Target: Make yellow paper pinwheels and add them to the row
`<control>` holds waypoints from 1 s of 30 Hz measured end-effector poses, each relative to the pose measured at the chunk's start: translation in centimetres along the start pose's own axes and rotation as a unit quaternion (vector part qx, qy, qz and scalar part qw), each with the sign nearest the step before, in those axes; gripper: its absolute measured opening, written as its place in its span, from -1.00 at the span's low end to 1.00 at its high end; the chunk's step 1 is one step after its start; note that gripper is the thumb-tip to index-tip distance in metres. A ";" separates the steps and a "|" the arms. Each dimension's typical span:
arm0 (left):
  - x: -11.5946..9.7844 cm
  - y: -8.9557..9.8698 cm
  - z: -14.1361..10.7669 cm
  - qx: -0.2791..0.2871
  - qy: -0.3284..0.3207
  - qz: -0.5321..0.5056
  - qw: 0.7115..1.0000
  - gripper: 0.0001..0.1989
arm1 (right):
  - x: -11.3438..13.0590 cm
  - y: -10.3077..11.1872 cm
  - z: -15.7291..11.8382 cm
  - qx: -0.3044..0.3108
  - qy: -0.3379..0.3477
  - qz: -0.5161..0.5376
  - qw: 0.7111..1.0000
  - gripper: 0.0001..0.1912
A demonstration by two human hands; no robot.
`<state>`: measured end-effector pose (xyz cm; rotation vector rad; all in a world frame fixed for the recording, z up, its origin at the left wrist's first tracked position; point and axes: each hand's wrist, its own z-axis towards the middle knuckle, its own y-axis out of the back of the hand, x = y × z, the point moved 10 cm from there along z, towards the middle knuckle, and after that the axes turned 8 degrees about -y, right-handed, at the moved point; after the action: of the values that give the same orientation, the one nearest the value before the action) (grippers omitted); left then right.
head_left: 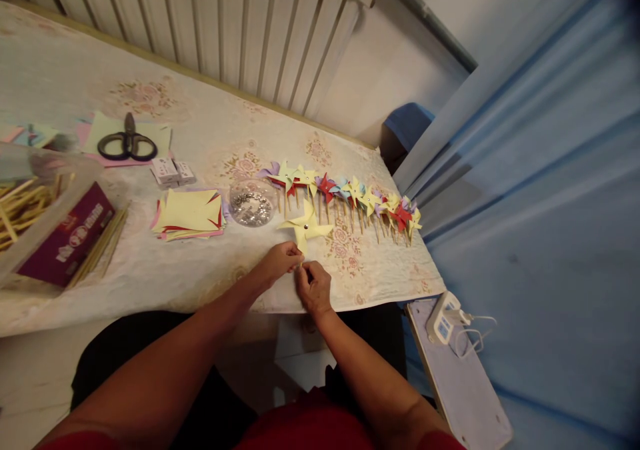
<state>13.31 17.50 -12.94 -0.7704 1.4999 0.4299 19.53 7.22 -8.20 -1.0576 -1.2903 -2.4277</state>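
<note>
A yellow paper pinwheel (307,226) with a dark pin at its centre is held just above the cloth near the table's front edge. My left hand (286,261) pinches at its lower end, below the bottom blade. Close beside it, my right hand (315,287) is closed, its fingertips at the same spot. A short bit of what looks like the stick shows between the fingers; the rest is hidden. Behind the hands, finished pinwheels (352,193) in several colours lie in a row with their sticks towards me. A clear round dish (251,205) of small metal pins stands left of the yellow pinwheel.
Left of the dish lies a stack of coloured paper (193,211), with two small white boxes (171,171) behind it. Black scissors (129,145) rest on more paper. A plastic box (63,237) of wooden sticks stands far left. A power strip (444,318) sits beyond the right corner, near blue curtains.
</note>
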 end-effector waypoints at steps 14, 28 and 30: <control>0.1 0.0 0.0 -0.001 -0.006 0.026 1.000 -0.81 | -0.1 0.1 0.1 -0.018 -0.007 -0.002 1.000 -0.72; 0.1 -0.2 -0.1 0.008 0.003 0.037 0.999 -0.83 | -0.2 0.2 0.1 -0.024 -0.019 -0.005 1.000 -0.71; 0.1 -0.2 0.0 0.006 0.001 0.038 0.999 -0.83 | -0.1 0.3 0.1 -0.026 -0.014 -0.008 1.000 -0.71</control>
<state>13.39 17.34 -12.96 -0.7064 1.5362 0.4764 19.81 7.13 -8.09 -1.1028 -1.2565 -2.4788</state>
